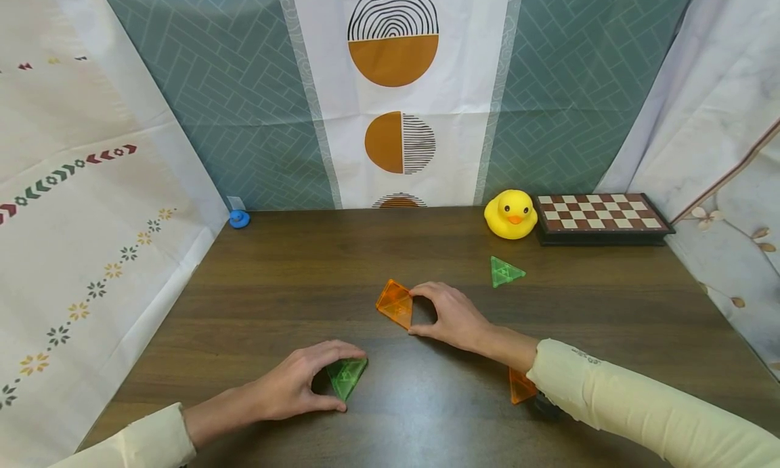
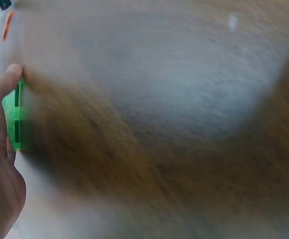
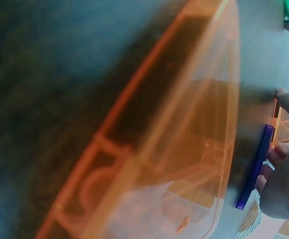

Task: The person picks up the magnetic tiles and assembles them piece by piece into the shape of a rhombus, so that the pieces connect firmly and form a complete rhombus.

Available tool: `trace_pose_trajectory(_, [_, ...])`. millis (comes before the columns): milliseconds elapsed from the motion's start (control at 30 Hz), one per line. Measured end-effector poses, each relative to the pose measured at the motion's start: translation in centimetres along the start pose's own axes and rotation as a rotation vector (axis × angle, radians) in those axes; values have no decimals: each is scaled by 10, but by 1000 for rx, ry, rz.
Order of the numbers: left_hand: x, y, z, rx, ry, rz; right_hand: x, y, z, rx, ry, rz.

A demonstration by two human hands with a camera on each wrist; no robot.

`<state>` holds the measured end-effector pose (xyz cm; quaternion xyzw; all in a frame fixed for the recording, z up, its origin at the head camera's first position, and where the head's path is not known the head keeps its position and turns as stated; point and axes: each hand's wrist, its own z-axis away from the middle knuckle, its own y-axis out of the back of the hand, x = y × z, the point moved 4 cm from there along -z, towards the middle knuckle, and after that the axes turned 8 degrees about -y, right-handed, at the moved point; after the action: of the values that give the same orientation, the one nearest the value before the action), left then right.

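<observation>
- Pinching at two corners, the left hand point(image 1: 291, 385) grasps a green tile point(image 1: 347, 378), low and just left of centre in the head view; thumb and fingers span it, probably to steer it without covering its face.
- Over to the right hand point(image 1: 456, 317), and it grips an orange tile point(image 1: 395, 304) near the middle of the frame, by its right-hand side, which seems to leave the other edges free.
- A dark purple piece point(image 3: 254, 168) shows right by those fingers at the right of the right wrist view; whether they touch it, can't tell.
- Right of centre, a loose green triangle point(image 1: 506, 271) lies on the surface point(image 1: 274, 271), ungripped; lower right, an orange piece point(image 1: 521, 388) pokes out from beneath the sleeve point(image 1: 609, 387).
- Up along the back edge sit a yellow duck point(image 1: 510, 215) and a checkered box point(image 1: 603, 214), perhaps parked there for elbow room.
</observation>
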<state>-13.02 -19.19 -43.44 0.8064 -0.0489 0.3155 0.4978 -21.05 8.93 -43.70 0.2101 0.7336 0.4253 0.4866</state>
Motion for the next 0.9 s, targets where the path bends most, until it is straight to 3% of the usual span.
trace_pose_trajectory(133, [-3, 2, -1, -16, 28, 44, 0, 0, 1, 3, 2, 2])
trace_pose_trajectory(400, [-12, 7, -3, -94, 149, 103, 0, 1, 0, 3, 2, 10])
trace_pose_trajectory(633, [-18, 14, -7, -53, 144, 170, -1, 0, 0, 15, 15, 3])
trace_pose_trajectory(900, [-22, 20, -9, 12, 243, 276, 0, 0, 0, 18, 20, -1])
